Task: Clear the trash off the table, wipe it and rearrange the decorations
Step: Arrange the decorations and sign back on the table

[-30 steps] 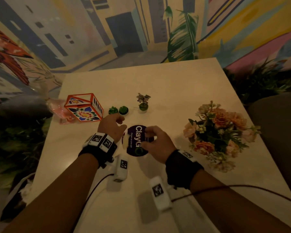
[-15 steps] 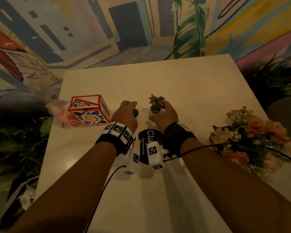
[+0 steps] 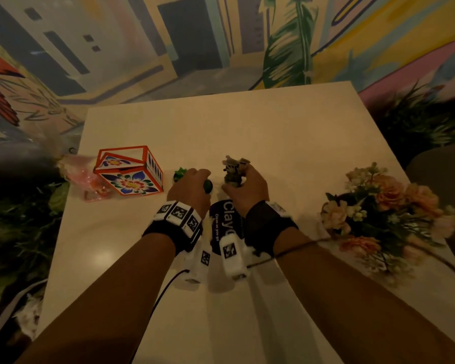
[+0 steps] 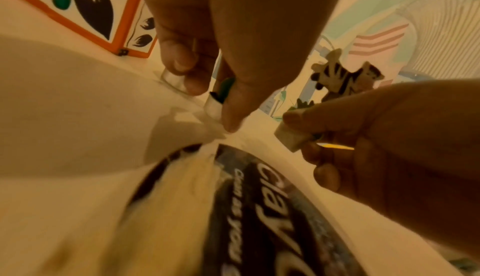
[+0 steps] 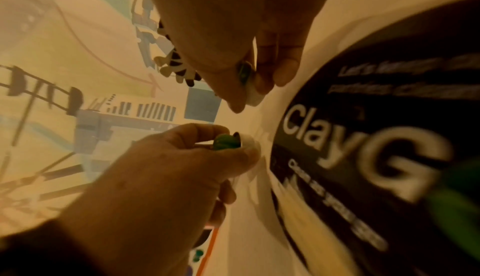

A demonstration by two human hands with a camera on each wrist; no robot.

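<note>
My left hand [image 3: 204, 181] pinches a tiny white pot with a green plant [image 4: 219, 97], low over the table [image 3: 247, 127]. Just to its right, my right hand [image 3: 234, 179] grips another tiny white pot [image 4: 289, 138] holding a striped, pale-leaved plant [image 3: 234, 164]. In the right wrist view the green plant [image 5: 224, 142] sits in my left hand's fingers, and my right hand [image 5: 249, 97] holds its pot from above. A round dark "Clay" sign [image 3: 222, 224] lies flat under my wrists. A second small green plant [image 3: 179, 174] stands left of my left hand.
An orange box with painted flowers [image 3: 129, 172] stands at the left, with a pink wrapper [image 3: 80, 177] beside it at the table's edge. A bouquet of peach flowers [image 3: 386, 208] lies at the right. A painted wall runs behind the table, and plants flank both sides.
A second ago my right hand held the round sign and my left hand rested beside it. Both hands have moved forward, and each now grips a tiny plant pot. The sign lies flat.
</note>
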